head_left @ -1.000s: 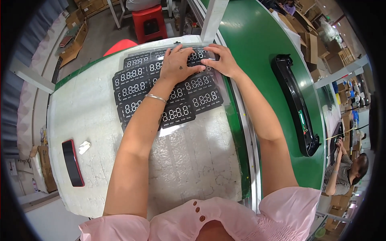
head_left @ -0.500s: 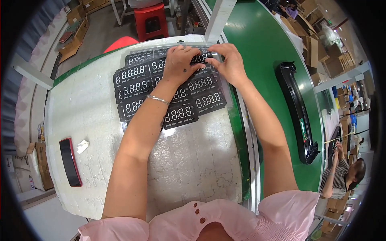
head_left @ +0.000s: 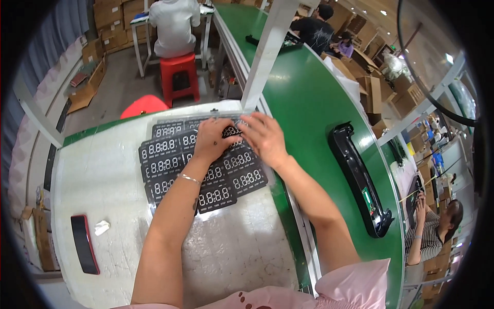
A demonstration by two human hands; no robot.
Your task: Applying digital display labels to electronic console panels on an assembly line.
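Observation:
Black display films printed with white digit shapes lie in overlapping rows on the white padded table. Near the far edge of these rows, my left hand pinches the left end of one small black display film, raised a little from the rest. Over that film's right end, the thumb and fingers of my right hand close in from the other side. Part of the film is hidden under my fingers.
A dark phone with a red edge and a crumpled white scrap lie at left. On the green conveyor at right rests a long black curved housing. A white post rises beyond my hands. Other people sit farther off.
The view has tilted up, so the hands and films appear lower and more of the room shows. My right hand's fingers have come in over the film's end, nearer my left hand.

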